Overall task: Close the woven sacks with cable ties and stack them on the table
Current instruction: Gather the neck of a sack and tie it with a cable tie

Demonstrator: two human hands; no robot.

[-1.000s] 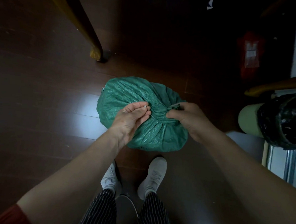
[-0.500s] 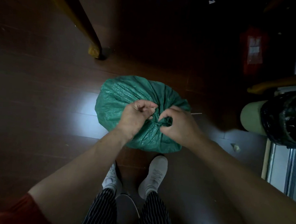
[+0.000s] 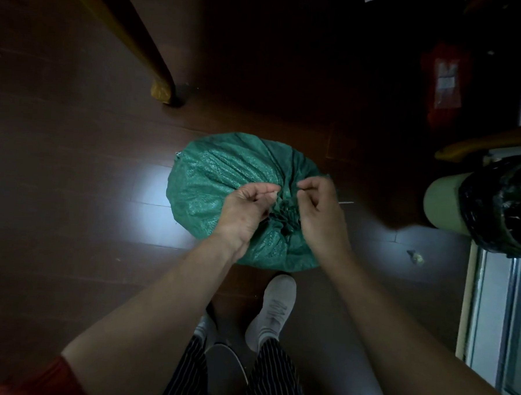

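A full green woven sack (image 3: 218, 177) sits on the dark wooden floor in front of my feet. Its mouth is gathered into a bunched neck (image 3: 284, 216) between my hands. My left hand (image 3: 246, 208) has its fingers curled, with thumb and fingertips pinched at the left of the neck. My right hand (image 3: 319, 212) is curled at the right of the neck, fingertips pinched together. A thin white cable tie tail (image 3: 345, 202) sticks out to the right from behind my right hand. The tie's loop around the neck is hidden by fabric and fingers.
A yellow-footed table leg (image 3: 160, 89) stands on the floor beyond the sack, to the left. A green bin with a black liner (image 3: 494, 206) is at the right. A red packet (image 3: 444, 83) lies far right. A small scrap (image 3: 416, 256) is on the floor.
Both hands have shifted from the sack's top down onto its gathered neck and drawn closer together. The neck now looks tightly bunched, and the white tie tail shows at the right.
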